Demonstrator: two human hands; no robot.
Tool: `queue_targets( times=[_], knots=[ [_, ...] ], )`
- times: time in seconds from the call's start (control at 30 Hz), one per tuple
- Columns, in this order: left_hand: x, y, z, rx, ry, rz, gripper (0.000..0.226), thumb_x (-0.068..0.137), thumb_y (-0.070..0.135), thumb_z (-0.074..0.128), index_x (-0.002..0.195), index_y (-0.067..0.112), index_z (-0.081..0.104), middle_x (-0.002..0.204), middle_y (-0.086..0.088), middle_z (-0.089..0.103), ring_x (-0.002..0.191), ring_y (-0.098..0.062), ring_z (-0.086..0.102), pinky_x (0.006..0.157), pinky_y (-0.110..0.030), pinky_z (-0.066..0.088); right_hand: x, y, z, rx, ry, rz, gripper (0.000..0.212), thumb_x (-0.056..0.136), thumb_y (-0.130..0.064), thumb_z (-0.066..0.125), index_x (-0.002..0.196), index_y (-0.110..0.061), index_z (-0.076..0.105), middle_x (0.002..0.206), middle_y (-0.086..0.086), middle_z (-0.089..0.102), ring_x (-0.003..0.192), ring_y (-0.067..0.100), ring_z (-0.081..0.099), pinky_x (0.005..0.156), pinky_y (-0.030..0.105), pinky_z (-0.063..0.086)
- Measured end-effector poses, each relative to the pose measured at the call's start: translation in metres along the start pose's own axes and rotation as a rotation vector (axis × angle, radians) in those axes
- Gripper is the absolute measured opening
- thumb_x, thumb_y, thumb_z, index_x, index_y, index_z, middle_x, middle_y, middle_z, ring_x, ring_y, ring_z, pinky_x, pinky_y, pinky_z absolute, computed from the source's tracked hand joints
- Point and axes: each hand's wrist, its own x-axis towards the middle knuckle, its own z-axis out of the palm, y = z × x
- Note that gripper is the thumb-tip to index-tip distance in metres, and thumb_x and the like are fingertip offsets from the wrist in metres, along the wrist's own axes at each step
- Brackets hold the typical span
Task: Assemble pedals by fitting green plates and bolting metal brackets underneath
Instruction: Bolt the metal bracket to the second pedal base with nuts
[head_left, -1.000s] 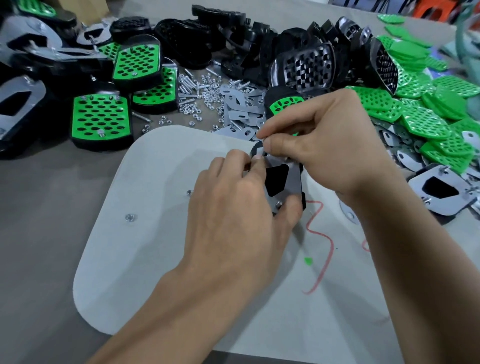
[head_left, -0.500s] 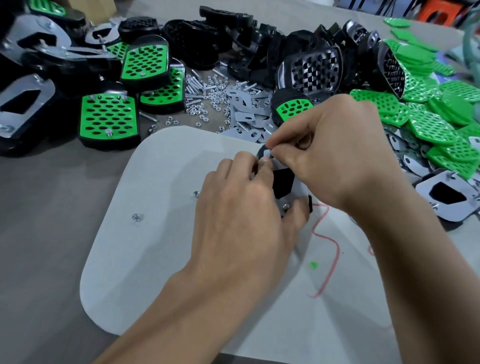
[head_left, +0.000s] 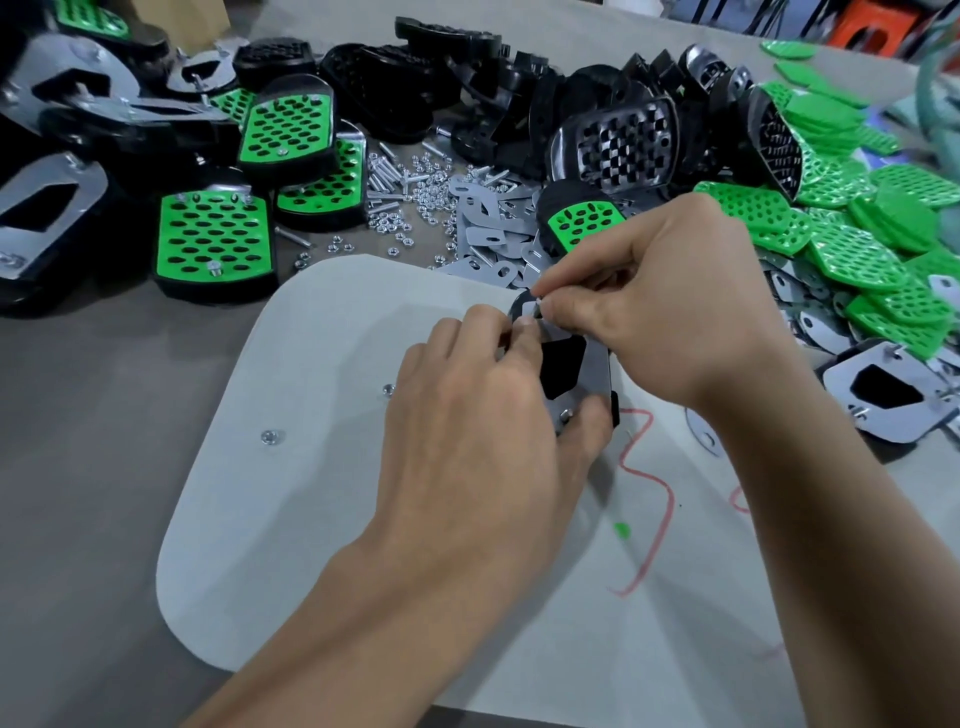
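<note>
A black pedal lies upside down on the white board, with a grey metal bracket on its underside. My left hand grips the pedal, fingers curled over its left side and thumb at its near end beside a bolt. My right hand pinches a small nut at the pedal's far end between thumb and forefinger. Most of the pedal is hidden under my hands.
Finished green-plated pedals lie at the left. Loose nuts and bolts and grey brackets lie behind the board. Black pedal bodies pile up at the back, green plates at the right. Two nuts sit on the board.
Both hands stay on the pedal; my right thumb and forefinger have shifted slightly at its far end. The view has drifted a little.
</note>
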Motion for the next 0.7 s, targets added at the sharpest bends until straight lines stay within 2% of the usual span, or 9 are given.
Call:
queue_targets(
  times=[0.2,0.4,0.47,0.57,0.7],
  knots=[
    [-0.001,0.000,0.000,0.011,-0.010,-0.006,0.051,0.078,0.051,0.059,0.111,0.016,0.075,0.092,0.002,0.060,0.083,-0.024,0.052,0.070,-0.036,0.044,0.000,-0.002,0.001,-0.027,-0.004,-0.021,0.017,0.076,-0.014,0.084,0.073,-0.031,0.081,0.060,-0.017,0.070,0.062,-0.005,0.066,0.059,0.005,0.048],
    [0.000,0.000,0.000,-0.019,-0.009,-0.005,0.052,0.077,0.048,0.065,0.114,0.013,0.075,0.091,0.000,0.061,0.083,-0.026,0.055,0.071,-0.038,0.049,0.001,-0.006,0.000,-0.183,0.004,-0.153,0.016,0.077,-0.013,0.081,0.080,-0.030,0.082,0.067,-0.020,0.069,0.072,0.003,0.062,0.067,0.003,0.042],
    [-0.001,0.001,0.000,-0.024,-0.007,-0.011,0.053,0.076,0.049,0.066,0.114,0.012,0.075,0.090,0.001,0.061,0.082,-0.027,0.055,0.070,-0.038,0.050,0.001,-0.008,0.000,-0.265,-0.014,-0.205,0.016,0.080,-0.014,0.079,0.083,-0.030,0.082,0.065,-0.017,0.064,0.069,0.007,0.060,0.069,0.008,0.042],
    [-0.001,0.000,0.000,-0.028,0.002,0.001,0.052,0.076,0.049,0.067,0.111,0.011,0.075,0.088,0.000,0.061,0.080,-0.028,0.055,0.068,-0.037,0.049,0.001,-0.013,-0.001,-0.341,-0.035,-0.243,0.015,0.081,-0.016,0.076,0.085,-0.029,0.082,0.061,-0.020,0.054,0.074,0.011,0.063,0.070,0.019,0.044],
    [0.000,-0.001,0.002,-0.015,0.022,0.021,0.055,0.078,0.051,0.062,0.111,0.009,0.075,0.088,-0.001,0.061,0.079,-0.028,0.054,0.067,-0.036,0.046,0.001,-0.018,-0.001,-0.464,-0.071,-0.325,0.014,0.080,-0.011,0.073,0.081,-0.022,0.081,0.068,-0.002,0.071,0.071,0.026,0.065,0.067,0.034,0.054]
  ],
)
